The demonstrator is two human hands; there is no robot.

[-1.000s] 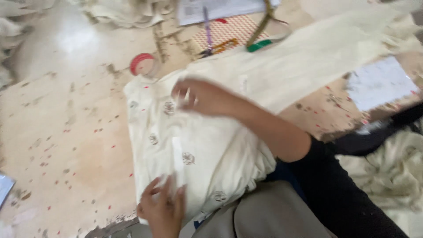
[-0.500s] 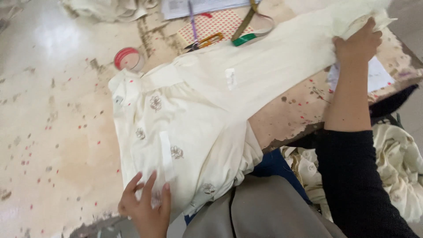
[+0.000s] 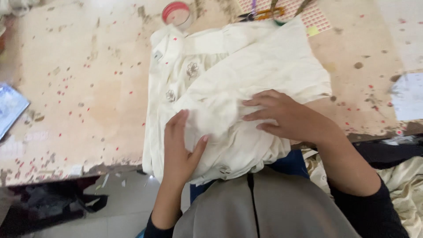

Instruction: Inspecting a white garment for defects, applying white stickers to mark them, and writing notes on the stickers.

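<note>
A cream garment (image 3: 246,79) with small embroidered flowers lies folded on the worn table (image 3: 88,101), its lower edge hanging over the near side. My left hand (image 3: 178,145) rests flat on the garment's lower left part, fingers spread. My right hand (image 3: 286,117) presses flat on the folded-over layer at the right, fingers pointing left. Neither hand grips the cloth; both lie on top of it.
A roll of red tape (image 3: 176,12) sits just beyond the garment's collar. Scissors and pens (image 3: 264,11) lie on a red-patterned sheet (image 3: 313,15) at the far edge. A white paper (image 3: 407,94) is at the right, a bluish booklet (image 3: 9,110) at the left. More cream cloth (image 3: 405,189) lies below right.
My right hand has brought the stretched-out side of the garment over from the right and folded it onto the body. It now rests on the fold. My left hand shifted up onto the cloth.
</note>
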